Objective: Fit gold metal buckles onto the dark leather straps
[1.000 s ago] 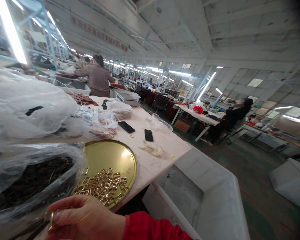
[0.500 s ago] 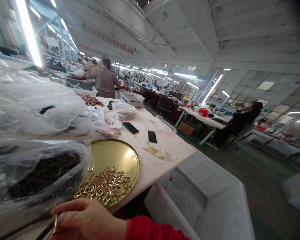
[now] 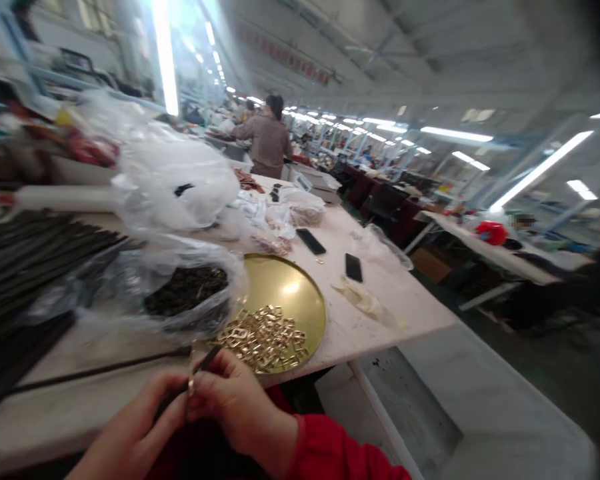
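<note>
Together at the lower left of centre, the right hand (image 3: 247, 408) pinches a gold buckle (image 3: 191, 385) and the left hand (image 3: 137, 427) grips a dark strap (image 3: 210, 357), apparently threaded through it, though blur obscures the join. Just beyond sits a brass-coloured tray (image 3: 285, 270) bearing heaped buckles (image 3: 267, 339); dark strips (image 3: 10, 280) lie at far left, two phones (image 3: 353, 267) right of centre.

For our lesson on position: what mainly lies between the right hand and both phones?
The head view shows a gold tray of metal frames, then tabletop.
</note>
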The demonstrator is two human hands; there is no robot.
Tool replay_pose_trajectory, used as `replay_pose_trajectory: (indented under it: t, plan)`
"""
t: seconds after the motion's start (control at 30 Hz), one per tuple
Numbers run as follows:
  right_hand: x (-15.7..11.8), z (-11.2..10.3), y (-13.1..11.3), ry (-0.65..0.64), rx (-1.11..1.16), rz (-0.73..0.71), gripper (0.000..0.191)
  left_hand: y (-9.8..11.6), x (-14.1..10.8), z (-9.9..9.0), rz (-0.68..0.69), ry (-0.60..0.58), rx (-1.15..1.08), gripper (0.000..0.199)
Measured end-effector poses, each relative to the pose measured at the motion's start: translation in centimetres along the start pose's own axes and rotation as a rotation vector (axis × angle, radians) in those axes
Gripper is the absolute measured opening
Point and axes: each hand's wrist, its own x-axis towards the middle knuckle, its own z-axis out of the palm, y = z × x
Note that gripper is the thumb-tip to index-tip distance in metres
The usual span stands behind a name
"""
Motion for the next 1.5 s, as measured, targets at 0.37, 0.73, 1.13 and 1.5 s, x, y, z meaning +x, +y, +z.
replay_pose_trajectory:
  t: [0.37,0.73,1.13,1.5]
  plan:
    - [-1.6,0.5,1.3,-0.068,-0.077,0.066,0.021,1.7,-2.3,-0.5,-0.134,-0.057,-0.27,0.015]
    - [-2.6,-0.3,-0.8,0.01,-0.927,-0.773,0.004,3.4,-2.3,-0.9,-0.148,-0.019,-0.256,0.017]
    - [-2.4,-0.1,-3.7,-0.318,-0.73,-0.363,0.013,3.5,-2.7,-0.6,-0.237,-0.023,-0.265,0.016]
    - [-0.2,-0.7,-4.4,-0.415,-0.909,-0.258,0.01,2.6,-1.3,-0.7,-0.296,-0.024,-0.224,0.009]
